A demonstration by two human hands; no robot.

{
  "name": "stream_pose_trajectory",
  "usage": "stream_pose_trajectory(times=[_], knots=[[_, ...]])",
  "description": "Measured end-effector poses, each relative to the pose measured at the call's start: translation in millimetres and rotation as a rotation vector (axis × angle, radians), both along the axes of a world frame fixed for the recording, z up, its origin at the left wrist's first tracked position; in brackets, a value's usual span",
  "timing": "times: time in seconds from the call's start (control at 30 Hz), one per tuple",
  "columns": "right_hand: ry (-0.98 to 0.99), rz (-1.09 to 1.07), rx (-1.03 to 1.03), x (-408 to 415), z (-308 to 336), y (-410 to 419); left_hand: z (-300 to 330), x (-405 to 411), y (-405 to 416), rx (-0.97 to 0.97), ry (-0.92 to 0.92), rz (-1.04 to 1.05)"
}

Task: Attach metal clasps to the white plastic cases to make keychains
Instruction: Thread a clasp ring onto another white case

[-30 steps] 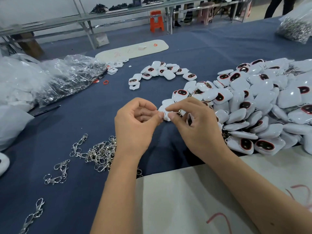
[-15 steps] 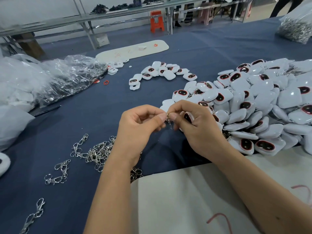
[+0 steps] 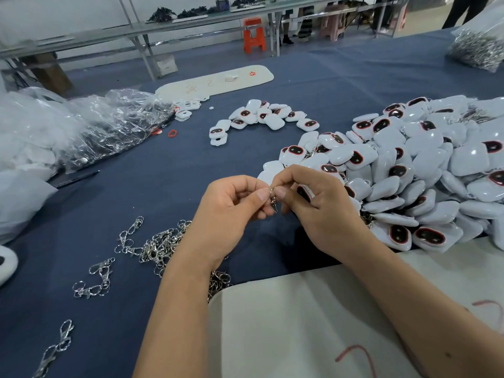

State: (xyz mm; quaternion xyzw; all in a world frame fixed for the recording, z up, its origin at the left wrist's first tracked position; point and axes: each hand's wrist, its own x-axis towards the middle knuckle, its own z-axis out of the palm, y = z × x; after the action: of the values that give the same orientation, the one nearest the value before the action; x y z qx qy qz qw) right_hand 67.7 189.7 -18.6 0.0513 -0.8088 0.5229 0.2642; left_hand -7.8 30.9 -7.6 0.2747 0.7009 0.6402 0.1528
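My left hand (image 3: 231, 208) and my right hand (image 3: 319, 211) meet over the blue table, both pinching one small metal clasp (image 3: 273, 201) between thumb and forefinger. A white plastic case (image 3: 305, 191) with a dark red-rimmed window is tucked under the curled fingers of my right hand, mostly hidden. Loose metal clasps (image 3: 152, 246) lie in a heap left of my left wrist. A big pile of white cases (image 3: 409, 170) spreads to the right of my right hand.
A smaller arc of cases (image 3: 261, 115) lies further back. Clear plastic bags (image 3: 103, 126) with metal parts sit at the left. A pale board (image 3: 313, 323) covers the near table edge under my forearms. Another bag of clasps (image 3: 480, 47) stands at the far right.
My hands have dropped slightly toward me. A white case held between the fingertips has gone into my right palm, and a metal clasp now sits between both thumbs and forefingers.
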Motion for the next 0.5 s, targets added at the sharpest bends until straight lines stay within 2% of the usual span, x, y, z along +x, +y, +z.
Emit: stream_pose_trajectory(times=[0.2, 0.3, 0.5], knots=[[0.083, -0.114, 0.184, -0.9, -1.9, 2.7, 1.2, 2.5, 4.8, -0.073, 0.124, 0.021], [0.153, -0.129, 0.310, -1.0, -1.1, 3.8, 1.6, 2.4, 2.4, -0.066, 0.092, 0.024], [0.174, -0.135, 0.365, -2.5, -2.2, 5.5, 2.7, 2.7, 0.6, -0.074, 0.077, 0.024]])
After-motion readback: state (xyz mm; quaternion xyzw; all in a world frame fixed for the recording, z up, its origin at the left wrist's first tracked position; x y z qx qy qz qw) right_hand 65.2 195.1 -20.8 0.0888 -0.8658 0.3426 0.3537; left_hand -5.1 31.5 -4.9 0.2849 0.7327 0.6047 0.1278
